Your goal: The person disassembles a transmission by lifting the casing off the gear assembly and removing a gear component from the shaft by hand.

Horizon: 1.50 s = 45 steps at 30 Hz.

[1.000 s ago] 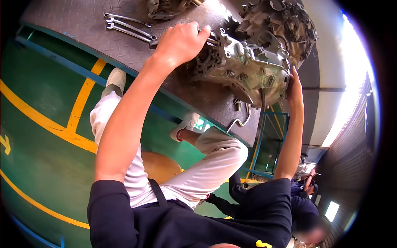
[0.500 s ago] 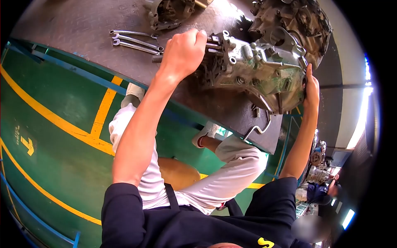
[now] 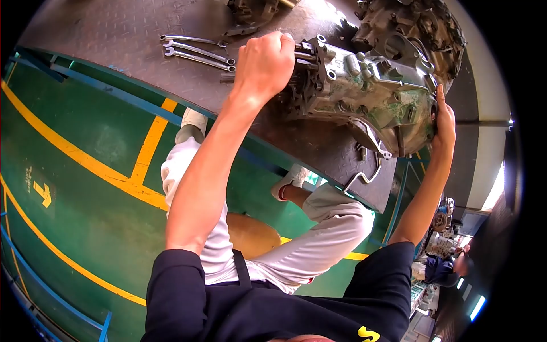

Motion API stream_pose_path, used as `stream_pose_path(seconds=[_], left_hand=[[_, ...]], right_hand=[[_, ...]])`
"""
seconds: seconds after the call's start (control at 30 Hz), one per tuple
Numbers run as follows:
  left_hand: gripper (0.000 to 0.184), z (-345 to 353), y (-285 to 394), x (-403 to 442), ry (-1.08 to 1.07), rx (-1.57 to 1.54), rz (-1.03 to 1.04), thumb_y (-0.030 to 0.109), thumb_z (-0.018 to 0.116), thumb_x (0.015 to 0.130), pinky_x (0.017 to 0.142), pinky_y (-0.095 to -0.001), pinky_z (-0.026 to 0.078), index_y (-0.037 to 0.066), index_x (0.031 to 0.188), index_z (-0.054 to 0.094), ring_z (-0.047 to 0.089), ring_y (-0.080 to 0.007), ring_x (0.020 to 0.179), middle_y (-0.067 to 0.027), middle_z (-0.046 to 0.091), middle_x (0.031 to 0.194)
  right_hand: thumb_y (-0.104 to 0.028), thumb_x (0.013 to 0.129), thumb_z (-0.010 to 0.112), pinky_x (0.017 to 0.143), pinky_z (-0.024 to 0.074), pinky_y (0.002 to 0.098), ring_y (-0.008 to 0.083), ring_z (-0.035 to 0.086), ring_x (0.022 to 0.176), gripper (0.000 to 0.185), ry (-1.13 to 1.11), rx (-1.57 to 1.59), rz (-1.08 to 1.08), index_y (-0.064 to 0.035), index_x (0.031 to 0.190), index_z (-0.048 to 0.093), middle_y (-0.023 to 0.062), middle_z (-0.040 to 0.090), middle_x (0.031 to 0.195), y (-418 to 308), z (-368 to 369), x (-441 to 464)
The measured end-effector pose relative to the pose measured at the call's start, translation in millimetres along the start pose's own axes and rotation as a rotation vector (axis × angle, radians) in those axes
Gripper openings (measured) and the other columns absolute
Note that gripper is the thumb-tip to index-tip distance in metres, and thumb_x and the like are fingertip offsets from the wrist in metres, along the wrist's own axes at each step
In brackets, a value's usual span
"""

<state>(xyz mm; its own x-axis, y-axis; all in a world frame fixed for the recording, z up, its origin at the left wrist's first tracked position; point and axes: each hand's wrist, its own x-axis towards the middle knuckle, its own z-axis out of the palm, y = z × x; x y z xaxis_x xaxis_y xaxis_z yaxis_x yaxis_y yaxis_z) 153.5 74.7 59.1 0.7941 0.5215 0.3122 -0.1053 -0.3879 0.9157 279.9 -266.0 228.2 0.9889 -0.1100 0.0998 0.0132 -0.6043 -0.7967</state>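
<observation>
A metal gearbox housing [image 3: 382,97] with green stains lies on its side on the steel-topped workbench [image 3: 102,45]. My left hand [image 3: 265,64] is closed in a fist around metal rods [image 3: 305,55] that stick out of the housing's left end. What lies inside the fist is hidden. At the wide right end, my right hand [image 3: 445,121] grips the housing's rim, thumb on top and fingers mostly out of sight behind it. Below my left wrist, a splined shaft end [image 3: 227,77] shows.
Several wrenches [image 3: 199,52] lie left of my left hand. Other metal castings [image 3: 410,25] stand at the back. A bent metal rod [image 3: 364,178] rests near the bench's front right corner. A wooden stool [image 3: 250,235] is under me. Another person [image 3: 439,269] is far right.
The view has shifted slightly, so the bench and housing appear further right. Both hands keep their hold at about the same spots on the rods and housing.
</observation>
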Motion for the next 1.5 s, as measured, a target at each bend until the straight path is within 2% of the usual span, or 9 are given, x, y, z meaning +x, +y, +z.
stream_pose_path(seconds=[0.33,0.47,0.6,0.7,0.87,1.03,1.17,1.23,1.5], left_hand=[[0.04,-3.5,18.0,4.9,0.012,0.013,0.06,0.031,0.043,0.095,0.073,-0.0505,0.048,-0.002,0.08,0.06,0.059,-0.047,0.081,-0.0217,0.066,0.083],[0.011,-17.5,53.5,24.3,0.338,0.169,0.708,0.005,0.053,0.082,0.067,-0.0468,0.051,-0.002,0.083,0.062,0.065,-0.0397,0.077,-0.022,0.065,0.081],[0.012,0.0,44.4,27.9,0.38,0.07,0.621,0.006,0.052,0.087,0.072,-0.0465,0.048,-0.004,0.089,0.059,0.062,-0.0411,0.082,-0.0248,0.062,0.085],[0.023,-7.4,64.3,10.0,0.164,-0.421,0.152,0.019,0.055,0.091,0.084,-0.0465,0.046,0.0,0.099,0.064,0.064,-0.0373,0.088,-0.0254,0.066,0.095],[0.039,1.2,77.5,-34.3,0.189,-0.356,0.166,0.029,0.045,0.097,0.07,-0.0381,0.042,-0.005,0.082,0.055,0.051,-0.0355,0.069,-0.0188,0.057,0.071],[0.045,35.8,82.2,-79.7,0.06,-0.322,0.014,0.033,0.038,0.102,0.066,-0.0544,0.039,-0.004,0.082,0.057,0.056,-0.0503,0.077,-0.029,0.059,0.074],[0.045,69.1,75.7,-106.5,-0.005,-0.475,-0.017,0.034,0.038,0.104,0.059,-0.0455,0.038,-0.003,0.083,0.053,0.05,-0.0401,0.059,-0.0207,0.053,0.062],[0.042,70.0,79.7,-108.3,-0.031,-0.592,-0.013,0.036,0.036,0.106,0.056,-0.0254,0.033,0.004,0.083,0.052,0.039,-0.0063,0.062,0.004,0.042,0.067],[0.041,22.3,97.0,-85.6,0.089,-0.436,0.032,0.026,0.041,0.103,0.059,-0.0372,0.034,-0.003,0.075,0.047,0.034,-0.0188,0.061,-0.0095,0.04,0.061]], right_hand=[[-0.052,0.089,0.067,0.047,0.0344,0.0175,0.0015,0.045,0.05,0.046,0.087,0.143,0.069,-0.0061,0.086,0.067,-0.0061,0.055,0.066,26.9,-3.2,7.8],[-0.052,0.09,0.064,0.08,0.0504,0.0283,0.0131,0.064,0.087,0.061,-0.008,0.162,-0.018,0.0007,0.119,0.063,0.0075,0.068,0.104,-12.9,-44.1,9.7],[-0.055,0.087,0.067,0.074,0.0463,0.0266,0.0113,0.057,0.075,0.062,0.123,0.027,-0.044,0.0002,0.117,0.065,0.0019,0.063,0.089,-53.9,-77.0,14.5],[-0.053,0.085,0.069,0.059,0.0244,0.0242,0.0086,0.025,0.06,0.049,0.326,-0.092,-0.261,-0.004,0.084,0.069,-0.0081,0.029,0.065,-69.4,-80.2,-8.8],[-0.052,0.085,0.069,0.059,0.0231,0.0236,0.0065,0.026,0.063,0.056,0.294,-0.053,-0.447,0.0015,0.103,0.07,-0.0081,0.028,0.067,-81.4,-84.9,-73.1],[-0.044,0.085,0.071,0.054,0.0334,0.0226,0.0059,0.035,0.056,0.05,0.24,-0.286,-0.293,-0.0002,0.109,0.07,-0.0069,0.04,0.065,-97.9,-119.3,-92.3],[-0.045,0.089,0.067,0.051,0.0289,0.0176,0.0006,0.039,0.053,0.044,0.256,-0.179,-0.449,-0.0048,0.106,0.071,-0.0076,0.051,0.066,-109.5,-120.3,-120.6],[-0.045,0.09,0.066,0.05,0.0278,0.0162,-0.001,0.04,0.052,0.042,0.241,-0.239,-0.475,-0.0059,0.106,0.071,-0.0078,0.054,0.065,-115.6,-127.8,-130.4],[-0.056,0.085,0.067,0.051,0.0253,0.0192,0.0014,0.036,0.05,0.052,0.289,-0.267,-0.481,-0.0059,0.098,0.073,-0.0086,0.044,0.057,-92.9,-126.3,-101.5]])
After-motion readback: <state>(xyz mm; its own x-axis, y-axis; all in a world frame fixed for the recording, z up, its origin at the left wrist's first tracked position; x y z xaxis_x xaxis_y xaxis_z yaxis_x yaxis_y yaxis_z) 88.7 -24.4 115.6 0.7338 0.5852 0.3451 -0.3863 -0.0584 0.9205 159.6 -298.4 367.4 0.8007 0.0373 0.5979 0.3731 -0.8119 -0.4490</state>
